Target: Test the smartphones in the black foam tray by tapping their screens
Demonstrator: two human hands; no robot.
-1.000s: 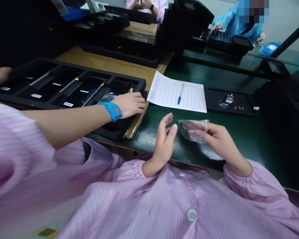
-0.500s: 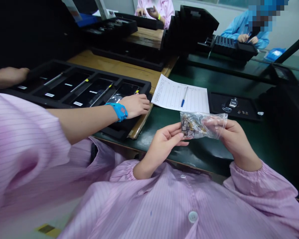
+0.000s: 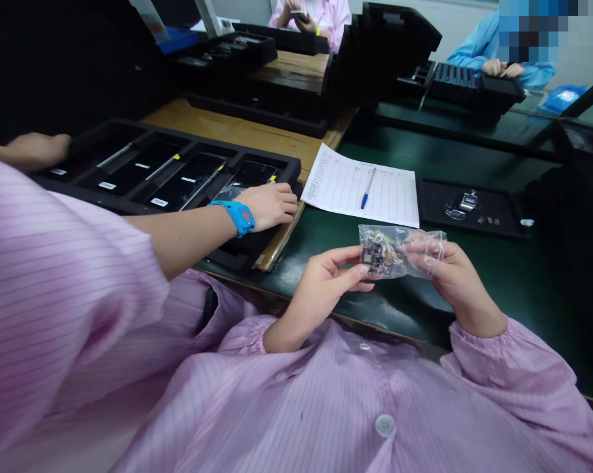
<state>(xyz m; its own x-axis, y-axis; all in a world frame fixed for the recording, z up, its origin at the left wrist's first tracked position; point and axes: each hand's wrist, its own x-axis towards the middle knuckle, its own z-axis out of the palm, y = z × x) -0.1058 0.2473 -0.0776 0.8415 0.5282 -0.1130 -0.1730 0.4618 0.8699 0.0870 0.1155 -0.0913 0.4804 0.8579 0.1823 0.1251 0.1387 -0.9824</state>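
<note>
Between my hands, above the green table's front edge, is a clear plastic bag [image 3: 392, 253] with small dark and gold-coloured electronic parts inside. My left hand [image 3: 321, 286] pinches the bag's left end between thumb and fingers. At the other end, my right hand [image 3: 459, 279] grips the bag, its fingers showing through the plastic. Beyond the bag lies a printed sheet [image 3: 343, 184] with a blue pen [image 3: 368, 189] on it. To the right of the sheet, a shallow black tray [image 3: 434, 210] holds a shiny silver piece [image 3: 468, 200] and several tiny parts.
At left, a co-worker's hands [image 3: 269, 209] rest on a black compartment tray [image 3: 291, 172] of phones [image 3: 192, 179]. Stacked black trays [image 3: 390, 49] rise at the back. Two more people sit across the table. Dark boxes [image 3: 572, 217] stand at far right.
The bag's right end and my right hand have shifted slightly left. The view has turned a little, and the co-worker's hands stay on the phone tray.
</note>
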